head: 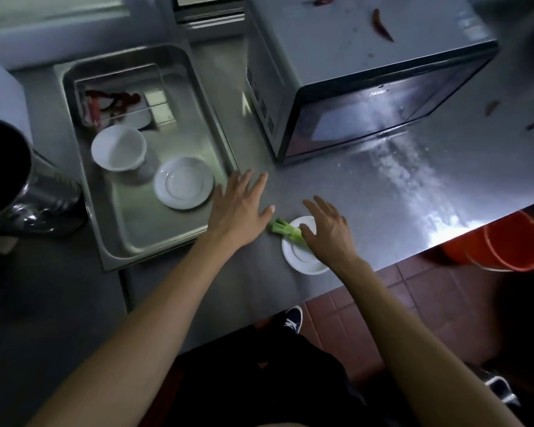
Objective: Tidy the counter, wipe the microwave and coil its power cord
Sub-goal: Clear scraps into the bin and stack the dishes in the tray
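A small white plate (302,257) is seen near the front edge of the steel counter (383,204). A green vegetable stalk (285,228) is laid across the plate's left rim, with its end sticking out onto the counter. The right hand (327,232) is held over the plate with its fingers spread and nearly straight; nothing is gripped by it, and it cannot be told if the plate is touched. The left hand (239,211) is held flat just left of the stalk, fingers wide apart, and nothing is held in it.

The microwave (367,78) is placed farther back, on the right. A dried red chili (381,24) is left on its top, and more chili bits (492,107) are scattered on the counter to its right.

On the left, a big steel tray (222,143) is set beside the microwave. Inside it are kept a white bowl (117,147), a white saucer (183,182) and a clear box (117,97) with red chilies in it. A dark metal pot (28,186) is found at the far left. An orange bucket (506,241) is stood on the tiled floor at the right.
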{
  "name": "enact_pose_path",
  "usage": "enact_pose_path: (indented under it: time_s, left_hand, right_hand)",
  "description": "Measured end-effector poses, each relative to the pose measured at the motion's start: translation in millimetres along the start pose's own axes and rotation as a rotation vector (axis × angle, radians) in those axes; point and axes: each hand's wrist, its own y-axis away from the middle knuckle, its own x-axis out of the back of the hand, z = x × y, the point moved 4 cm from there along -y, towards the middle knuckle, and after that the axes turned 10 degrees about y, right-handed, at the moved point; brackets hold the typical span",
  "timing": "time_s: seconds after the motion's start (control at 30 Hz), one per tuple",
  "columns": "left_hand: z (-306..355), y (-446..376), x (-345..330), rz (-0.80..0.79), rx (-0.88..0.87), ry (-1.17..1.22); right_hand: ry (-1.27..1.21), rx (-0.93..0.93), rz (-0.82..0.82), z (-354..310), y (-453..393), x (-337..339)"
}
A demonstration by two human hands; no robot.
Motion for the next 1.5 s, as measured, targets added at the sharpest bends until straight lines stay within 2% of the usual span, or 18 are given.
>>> enact_pose_path:
  time_s: [0.2, 0.47, 0.67, 0.83, 0.93, 1.0, 1.13, 1.33, 1.5]
  left_hand:
    - [41, 24, -27, 0.003, 0.017, -0.031]
    - [63, 63, -61, 0.033, 0.046, -0.068]
    - [65, 72, -77, -0.007, 0.07, -0.054]
    - [71, 67, -77, 0.077, -0.046, -0.004]
    - [79, 60, -81, 0.116, -0.132, 0.022]
    - [83, 51, -90, 0.076, -0.179, 0.003]
    - [95, 32, -111, -0.112, -0.162, -0.047]
    - [103, 15, -140, -0.278, -0.149, -0.169]
    - [105, 7, -149, -0.329, -0.118, -0.186]
  right_hand:
    - [0.001, 0.064, -0.02, 36, 28, -23]
    - [0.087, 0.184, -0.037, 46, 39, -49]
    - [0.047, 0.195, 0.041, 49, 30, -54]
    - [-0.077, 0.187, 0.123, 57, 26, -50]
    - [-0.12, 0.114, 0.193, 73, 27, -41]
    - [-0.153, 0.054, 0.248, 87, 31, -32]
    - [-0.184, 0.031, 0.381, 101, 45, -9]
    - [-0.224, -0.129, 0.294, 130, 57, -26]
    - [-0.233, -0.154, 0.321, 141, 67, -28]
